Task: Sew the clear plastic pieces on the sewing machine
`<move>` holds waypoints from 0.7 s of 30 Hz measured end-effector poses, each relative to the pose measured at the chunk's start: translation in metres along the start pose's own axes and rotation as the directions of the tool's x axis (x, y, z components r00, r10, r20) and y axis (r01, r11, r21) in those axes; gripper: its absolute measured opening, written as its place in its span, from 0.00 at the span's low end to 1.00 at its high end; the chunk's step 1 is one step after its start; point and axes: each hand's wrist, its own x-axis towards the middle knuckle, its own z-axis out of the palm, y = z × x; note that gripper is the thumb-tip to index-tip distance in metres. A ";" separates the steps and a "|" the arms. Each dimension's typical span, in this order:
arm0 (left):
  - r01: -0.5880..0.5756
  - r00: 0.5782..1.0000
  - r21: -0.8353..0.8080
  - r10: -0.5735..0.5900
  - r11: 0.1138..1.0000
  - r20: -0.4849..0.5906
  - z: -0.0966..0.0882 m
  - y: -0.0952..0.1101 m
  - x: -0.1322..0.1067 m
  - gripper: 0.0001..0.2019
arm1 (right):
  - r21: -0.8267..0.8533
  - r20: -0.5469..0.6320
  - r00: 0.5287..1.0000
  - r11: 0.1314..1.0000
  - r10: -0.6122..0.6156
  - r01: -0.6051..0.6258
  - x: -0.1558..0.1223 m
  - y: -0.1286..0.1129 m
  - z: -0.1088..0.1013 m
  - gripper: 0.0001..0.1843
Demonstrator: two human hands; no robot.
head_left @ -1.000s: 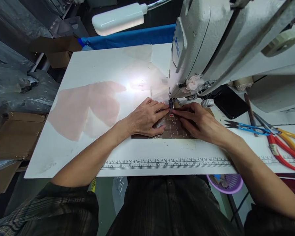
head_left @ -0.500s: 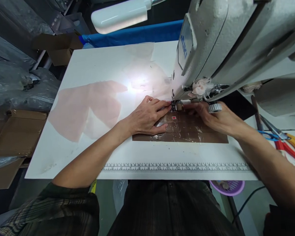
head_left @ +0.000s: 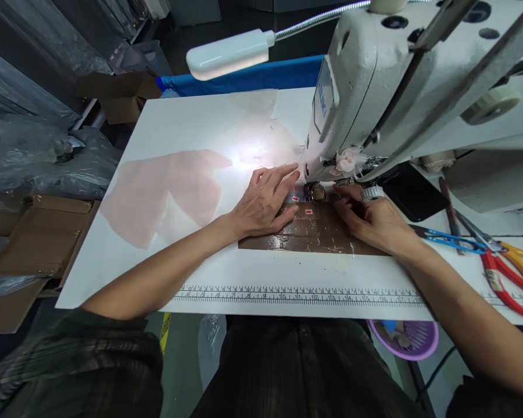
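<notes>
White table (head_left: 226,268) | left hand (head_left: 265,202) spread flat | right hand (head_left: 372,217) curled, grip unclear | brown sheet (head_left: 307,235) partly beneath both

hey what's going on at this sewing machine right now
Someone is at a white sewing machine. Left of its presser foot, the left hand, fingers spread, rests partly over a brown panel. The right hand, fingers bent, is on the foot's other side; its grip is unclear. Pale pink pieces lie further left.
</notes>
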 end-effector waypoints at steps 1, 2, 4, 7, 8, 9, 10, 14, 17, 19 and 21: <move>0.015 1.000 0.022 -0.015 1.000 -0.006 -0.002 -0.003 0.005 0.29 | -0.010 -0.019 1.000 1.000 -0.007 0.007 0.000 0.000 0.003 0.20; 0.031 1.000 0.041 -0.031 0.999 0.003 -0.005 -0.008 0.012 0.29 | -0.018 -0.037 0.999 1.000 -0.017 0.017 0.001 0.000 0.005 0.20; 0.091 0.994 0.053 -0.093 0.994 0.055 -0.012 -0.025 0.032 0.27 | -0.035 -0.065 0.997 0.999 -0.042 0.040 0.001 0.001 0.009 0.20; 0.311 0.924 -0.057 -0.287 0.949 0.253 -0.020 -0.060 0.069 0.25 | -0.050 -0.095 0.993 0.997 -0.067 0.062 0.001 0.004 0.010 0.17; 0.332 0.906 -0.071 -0.297 0.941 0.300 -0.022 -0.071 0.080 0.27 | -0.050 -0.102 0.992 0.997 -0.069 0.065 0.001 0.005 0.011 0.16; 0.341 0.900 -0.072 -0.303 0.937 0.313 -0.023 -0.081 0.089 0.28 | -0.045 -0.107 0.992 0.997 -0.070 0.066 0.002 0.006 0.011 0.16; 0.357 0.896 -0.064 -0.322 0.932 0.306 -0.023 -0.090 0.096 0.29 | -0.038 -0.115 0.991 0.997 -0.067 0.063 0.002 0.007 0.011 0.15; 0.451 0.878 0.039 -0.451 0.892 0.159 -0.019 -0.113 0.101 0.24 | 0.006 -0.138 0.989 0.999 -0.052 0.054 0.003 0.011 0.012 0.14; 0.470 0.873 0.057 -0.473 0.881 0.122 -0.022 -0.118 0.088 0.21 | 0.029 -0.154 0.986 0.997 -0.069 0.074 0.003 0.012 0.012 0.14; 0.451 0.882 0.049 -0.453 0.891 0.126 -0.032 -0.111 0.073 0.22 | 0.035 -0.166 0.983 0.996 -0.076 0.083 0.003 0.012 0.012 0.14; 0.402 0.903 0.029 -0.402 0.915 0.150 -0.047 -0.092 0.051 0.22 | 0.031 -0.177 0.981 0.996 -0.081 0.088 0.002 0.012 0.014 0.15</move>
